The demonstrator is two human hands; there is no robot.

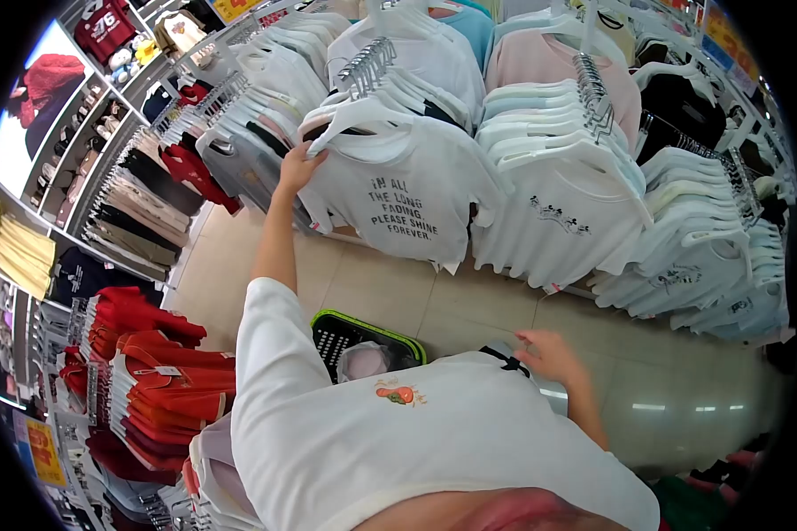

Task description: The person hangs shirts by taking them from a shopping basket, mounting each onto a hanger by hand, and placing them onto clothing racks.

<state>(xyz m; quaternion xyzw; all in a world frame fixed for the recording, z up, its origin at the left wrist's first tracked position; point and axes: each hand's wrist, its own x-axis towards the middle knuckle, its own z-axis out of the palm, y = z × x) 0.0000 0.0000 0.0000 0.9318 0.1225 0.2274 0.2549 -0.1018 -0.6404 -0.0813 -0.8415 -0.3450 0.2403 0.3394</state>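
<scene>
My left hand (301, 168) reaches forward, fingers closed on the shoulder of a white printed T-shirt (403, 190). That T-shirt hangs on a white hanger (350, 119) at the front of a packed row and bears dark lettering. Down by my waist is my right hand (549, 354), slightly blurred, its fingers apart and nothing visible in them. Close to its fingertips lies a black strap or cord (505, 358). On the floor between my body and the rack stands a black basket with a green rim (363, 323), with a round pale pinkish item (363, 361) in it.
Another row of white T-shirts (567, 208) hangs to the right, with more rows beyond. Red and orange tops (164, 380) hang at the left. Farther back at left are trousers (137, 221) and shelves of shoes (75, 150). Tiled floor (469, 305) runs between the racks.
</scene>
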